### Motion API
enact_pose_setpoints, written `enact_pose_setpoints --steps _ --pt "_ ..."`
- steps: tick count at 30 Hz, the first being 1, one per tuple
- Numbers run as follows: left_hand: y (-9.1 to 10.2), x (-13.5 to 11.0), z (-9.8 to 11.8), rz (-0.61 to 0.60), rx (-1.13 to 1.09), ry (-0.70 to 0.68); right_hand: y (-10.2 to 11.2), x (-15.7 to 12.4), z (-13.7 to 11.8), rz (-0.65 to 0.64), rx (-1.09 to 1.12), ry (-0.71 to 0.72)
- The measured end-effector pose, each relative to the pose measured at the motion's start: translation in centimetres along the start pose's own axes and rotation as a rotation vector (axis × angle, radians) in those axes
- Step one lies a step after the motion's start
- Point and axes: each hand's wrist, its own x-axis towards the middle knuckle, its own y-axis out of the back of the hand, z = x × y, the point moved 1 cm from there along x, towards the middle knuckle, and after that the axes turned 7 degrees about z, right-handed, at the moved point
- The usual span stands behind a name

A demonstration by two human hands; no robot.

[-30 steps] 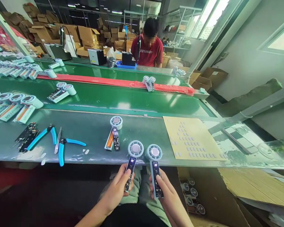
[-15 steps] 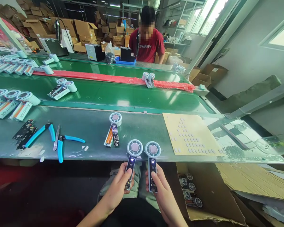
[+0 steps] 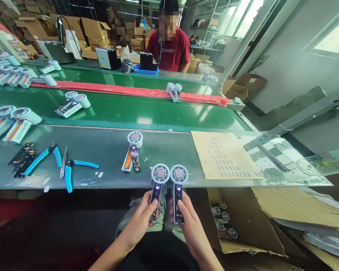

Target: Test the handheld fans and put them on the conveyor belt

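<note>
Two small handheld fans are held side by side at the bench's front edge, round heads pointing away from me. My left hand is closed round the handle of the left fan, thumb on its black circuit board. Round the handle of the right fan, my right hand is closed the same way. A small light glows on each board. Just beyond them lies another open fan, its circuit board beside an orange-striped handle.
Blue-handled pliers, tweezers and bare circuit boards lie left. A yellow sheet carries small pale pieces. A cardboard box with fans stands lower right. Across the green conveyor is a person.
The whole scene has shifted slightly left and up in view. Both hands still hold their fans, and the two fan heads are now a little closer together.
</note>
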Motion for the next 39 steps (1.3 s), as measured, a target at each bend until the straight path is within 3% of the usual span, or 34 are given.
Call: enact_pose_setpoints --steps 4,16,20,31,39 --pt "0.0 0.0 -0.2 0.042 0.024 0.018 -0.3 -0.1 -0.2 -0.002 0.059 -0.012" --pt "0.6 0.6 -0.7 0.019 0.01 -0.015 0.1 0.2 -0.2 -0.057 0.047 -0.006" --pt "0.4 0.5 -0.6 -0.008 -0.038 -0.037 0.3 0.0 -0.1 -0.018 -0.026 0.007" --pt "-0.1 -0.2 0.4 0.066 -0.051 0.033 0.5 0.0 0.1 0.006 -0.079 0.039" --pt "0.0 0.3 -0.6 0.058 -0.016 0.006 0.1 0.0 -0.1 -0.032 0.08 -0.011"
